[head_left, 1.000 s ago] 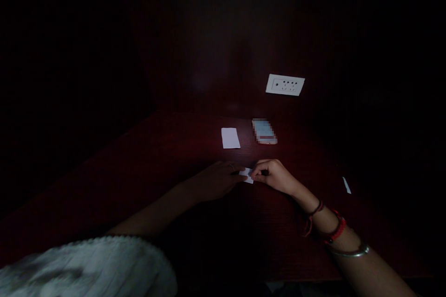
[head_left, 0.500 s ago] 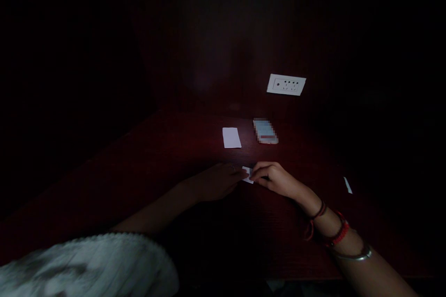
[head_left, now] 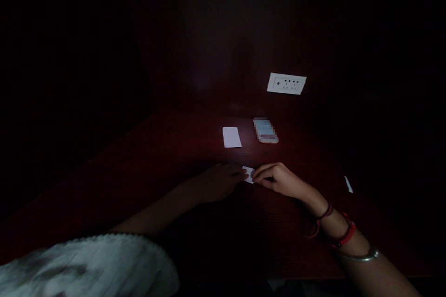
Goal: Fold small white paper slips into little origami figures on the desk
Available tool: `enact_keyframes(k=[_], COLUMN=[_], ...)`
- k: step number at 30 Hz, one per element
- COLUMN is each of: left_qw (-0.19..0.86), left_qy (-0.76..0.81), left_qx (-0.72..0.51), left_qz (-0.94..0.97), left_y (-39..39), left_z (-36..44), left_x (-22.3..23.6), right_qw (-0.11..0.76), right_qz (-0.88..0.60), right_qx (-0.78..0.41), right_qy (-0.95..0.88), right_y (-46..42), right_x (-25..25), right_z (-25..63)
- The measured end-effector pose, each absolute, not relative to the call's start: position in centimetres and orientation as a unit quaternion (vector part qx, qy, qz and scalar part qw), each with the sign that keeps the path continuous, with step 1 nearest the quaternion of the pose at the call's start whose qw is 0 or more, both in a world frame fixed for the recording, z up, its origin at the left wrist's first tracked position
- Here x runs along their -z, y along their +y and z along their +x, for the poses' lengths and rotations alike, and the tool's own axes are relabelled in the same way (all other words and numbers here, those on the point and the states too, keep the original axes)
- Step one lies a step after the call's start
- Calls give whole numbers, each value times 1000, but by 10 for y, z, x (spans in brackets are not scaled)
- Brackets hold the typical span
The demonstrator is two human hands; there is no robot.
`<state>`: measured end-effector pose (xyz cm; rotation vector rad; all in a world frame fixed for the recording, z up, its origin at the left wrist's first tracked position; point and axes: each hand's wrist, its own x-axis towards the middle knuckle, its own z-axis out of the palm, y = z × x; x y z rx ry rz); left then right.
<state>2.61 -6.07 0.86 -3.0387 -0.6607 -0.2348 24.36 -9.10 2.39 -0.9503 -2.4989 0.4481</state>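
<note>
A small white piece of paper [head_left: 248,174] lies low over the dark red table between my two hands. The fingertips of my left hand [head_left: 223,182], which is in shadow, press on its left side, with the fingers close together. At the paper's right edge, the bent fingers of my right hand [head_left: 275,177] are closed in a pinch. Part of the paper is hidden under the fingertips of both hands. Beyond my hands rests a larger white sheet of paper [head_left: 232,137], flat on the table.
A phone [head_left: 265,131] with a blurred screen lies right of the larger sheet. A narrow white paper strip [head_left: 348,184] is on the right of the dark red table [head_left: 139,148]. Behind, a white power socket [head_left: 286,83] is set in the dark wall.
My right hand has shifted slightly to the right, and its forearm with the bracelets has moved right too. More of the small paper shows between the fingertips. The left hand is almost unmoved.
</note>
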Motion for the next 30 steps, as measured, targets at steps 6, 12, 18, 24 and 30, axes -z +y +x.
enact_keyframes(k=[6,12,18,24,30], left_qw=[2,5,12,23,24], left_qy=[-217,-230,-248,-269,-273], left_qx=[73,49,13,2,29], left_qz=[-973,-972,-969,-963,-961], left_y=[-62,-63,-71,-83,-85], left_z=[26,28,30,32,33], left_x=[-9,-9,-17,-21,-19], right_qw=[236,219,185,150,111], right_qz=[-375,-372,-386,-398,-410], right_qx=[-145,-113,-72,-27,16], right_qy=[-884,-895,-901,-905,-905], right_y=[-87,-89,-92,-95,-100], right_x=[-20,-19,-20,-21,-26], right_z=[247,245,244,242,237])
